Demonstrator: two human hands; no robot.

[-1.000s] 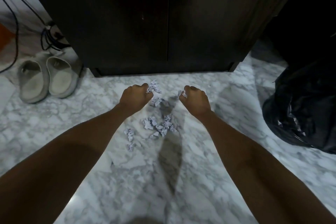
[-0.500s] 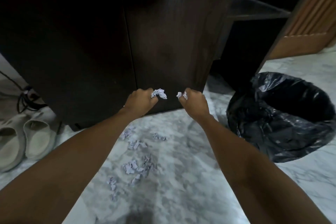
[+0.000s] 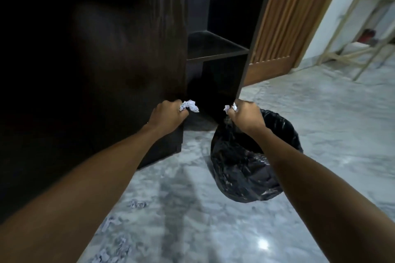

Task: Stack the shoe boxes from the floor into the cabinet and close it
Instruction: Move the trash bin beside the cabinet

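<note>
Cabinet (image 3: 96, 60): dark wood, fills the left half and upper centre of the frame; its doors are shut. To its right we see open dark shelving (image 3: 215, 47), with nothing on the shelf we can see. No shoe boxes appear anywhere in the frame, so we cannot say where they are.

Floor (image 3: 320, 134): grey-white marble, across the lower and right part of the frame.

Door (image 3: 284, 28): ribbed light-brown wood, upper right of centre, just beside the shelving.

Bin (image 3: 245, 173): lined with a black plastic bag, right of centre, standing on the floor near the cabinet's corner.

Our left hand (image 3: 168, 115): centre frame, in front of the cabinet's lower edge, closed in a fist round a crumpled paper ball (image 3: 189, 106) that sticks out to the right of the fingers.

Our right hand (image 3: 245, 116): right of centre, over the far rim of the bin, closed on a smaller paper scrap (image 3: 232, 108).

Paper scraps (image 3: 119, 239): small, white and crumpled, scattered on the floor at lower left of centre; blurred.
</note>
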